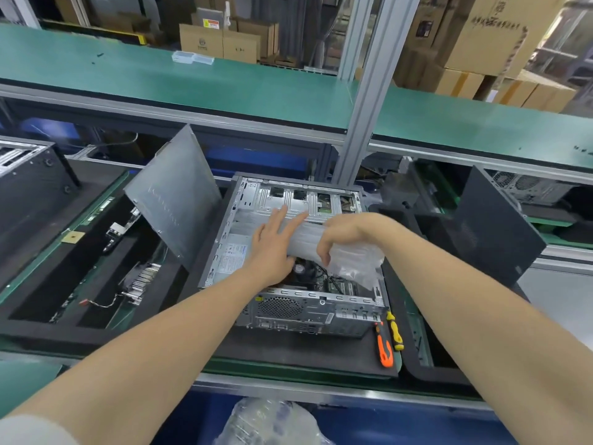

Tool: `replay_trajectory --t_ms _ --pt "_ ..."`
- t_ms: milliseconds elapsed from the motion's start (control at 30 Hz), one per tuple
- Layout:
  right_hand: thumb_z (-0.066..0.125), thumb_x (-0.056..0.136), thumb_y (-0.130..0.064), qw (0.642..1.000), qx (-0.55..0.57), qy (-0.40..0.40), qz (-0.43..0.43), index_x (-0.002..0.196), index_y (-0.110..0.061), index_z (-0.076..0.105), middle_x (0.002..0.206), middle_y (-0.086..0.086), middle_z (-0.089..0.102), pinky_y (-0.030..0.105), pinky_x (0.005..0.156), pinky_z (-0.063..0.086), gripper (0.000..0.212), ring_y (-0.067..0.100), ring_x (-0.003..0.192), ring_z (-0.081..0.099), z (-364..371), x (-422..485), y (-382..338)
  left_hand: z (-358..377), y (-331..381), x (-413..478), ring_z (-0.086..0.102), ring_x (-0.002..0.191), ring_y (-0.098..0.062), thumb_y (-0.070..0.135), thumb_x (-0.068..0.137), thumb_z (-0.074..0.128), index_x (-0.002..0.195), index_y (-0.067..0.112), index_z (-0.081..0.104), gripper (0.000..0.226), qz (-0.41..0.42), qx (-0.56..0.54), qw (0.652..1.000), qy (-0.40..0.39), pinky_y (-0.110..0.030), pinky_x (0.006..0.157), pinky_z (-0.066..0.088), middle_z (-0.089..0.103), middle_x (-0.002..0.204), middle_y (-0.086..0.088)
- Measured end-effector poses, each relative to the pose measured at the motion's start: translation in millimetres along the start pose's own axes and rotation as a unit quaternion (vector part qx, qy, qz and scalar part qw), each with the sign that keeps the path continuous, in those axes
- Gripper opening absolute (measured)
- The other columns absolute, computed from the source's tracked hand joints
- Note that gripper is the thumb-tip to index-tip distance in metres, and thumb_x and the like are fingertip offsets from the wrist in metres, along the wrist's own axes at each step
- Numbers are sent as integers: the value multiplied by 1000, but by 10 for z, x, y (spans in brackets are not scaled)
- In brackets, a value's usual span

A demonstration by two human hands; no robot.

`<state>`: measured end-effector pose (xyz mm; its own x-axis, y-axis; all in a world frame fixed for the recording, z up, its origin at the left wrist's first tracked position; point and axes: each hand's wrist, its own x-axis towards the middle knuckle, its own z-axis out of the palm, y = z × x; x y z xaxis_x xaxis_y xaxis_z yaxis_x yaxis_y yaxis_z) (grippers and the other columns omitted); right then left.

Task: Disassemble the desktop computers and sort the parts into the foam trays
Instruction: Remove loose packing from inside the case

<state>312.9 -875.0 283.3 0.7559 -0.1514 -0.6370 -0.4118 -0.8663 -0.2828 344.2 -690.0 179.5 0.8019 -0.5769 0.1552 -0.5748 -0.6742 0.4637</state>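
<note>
The computer (pixel 288 303) lies open on the green bench (pixel 415 329), screwdrivers (pixel 385 345) at its 5 o'clock, a foam tray (pixel 48 332) at 9, boxes (pixel 481 33) beyond. Your left hand (pixel 272 248) lies flat on a plastic bag (pixel 356 261) over the case; your right hand (pixel 346 234) pinches it.

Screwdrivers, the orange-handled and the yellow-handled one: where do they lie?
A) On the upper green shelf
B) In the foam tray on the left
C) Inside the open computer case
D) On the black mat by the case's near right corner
D: the orange-handled screwdriver and the yellow-handled screwdriver lie side by side on the black mat, just outside the near right corner of the open computer case.
</note>
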Motion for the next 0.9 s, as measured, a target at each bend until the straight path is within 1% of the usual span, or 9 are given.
replay_trajectory --t_ms 100,200,300,400,500,567,700,800,900 --pt "89 41 -50 1000 -20 -8 22 142 -27 53 148 -10 41 46 101 40 110 26 131 42 -118 -113 -40 -31 138 -6 -14 158 -23 0 82 65 155 60 0 115 -42 -22 999 22 -54 126 2 -16 171 -1" --pt "89 51 -56 999 5 -24 21 143 -29 57 165 -8 29 50 119 27 101 26 151 28 -77 -237 6 -66 287 -119 -1 158 -31 -5 78 61 156 57 7 114 -147 -131 979 53 -58 124 16 -19 169 -4" --pt "89 52 -66 997 59 -37 23 148 -37 50 169 -12 19 54 125 16 107 20 157 15 58 -416 79 -94 440 -234 37 140 -38 -7 83 53 157 35 21 92 -281 -292 902 150 -48 108 44 0 166 -13" --pt "89 43 -73 989 138 -30 33 141 -47 52 168 -20 16 49 119 17 108 15 156 13 228 -633 176 -118 634 -324 49 128 -37 1 94 54 156 18 26 70 -334 -433 814 196 -46 103 49 16 158 -14" --pt "90 41 -73 973 220 -5 61 136 -50 52 156 -22 29 46 108 28 106 17 143 31 414 -797 338 -102 803 -451 56 106 -25 22 95 60 155 17 28 68 -373 -537 733 187 -44 93 48 29 152 -11" --pt "89 42 -77 964 257 7 63 139 -44 53 154 -12 40 49 112 34 109 19 137 44 543 -874 502 -85 899 -527 54 97 -19 34 92 59 154 22 29 70 -361 -577 715 157 -41 87 45 38 147 -6" --pt "83 54 -84 906 417 -59 41 130 -30 70 134 7 68 50 104 52 94 31 118 68 860 -1038 797 -81 1066 -649 54 118 -16 40 94 65 157 39 26 75 -251 -631 723 125 -37 90 47 42 151 4" --pt "71 66 -89 843 520 -135 -27 127 -20 73 134 13 68 47 103 53 91 34 124 65 1187 -1118 891 -59 1173 -802 49 135 -18 41 92 72 156 50 24 81 -172 -675 707 117 -47 107 48 35 159 7" --pt "55 54 -104 853 516 -66 -36 147 -33 54 155 6 51 50 118 38 118 29 141 50 1556 -1112 810 -20 1136 -1032 40 146 -17 42 87 78 153 55 25 86 -106 -660 729 146 -50 115 41 32 162 10"
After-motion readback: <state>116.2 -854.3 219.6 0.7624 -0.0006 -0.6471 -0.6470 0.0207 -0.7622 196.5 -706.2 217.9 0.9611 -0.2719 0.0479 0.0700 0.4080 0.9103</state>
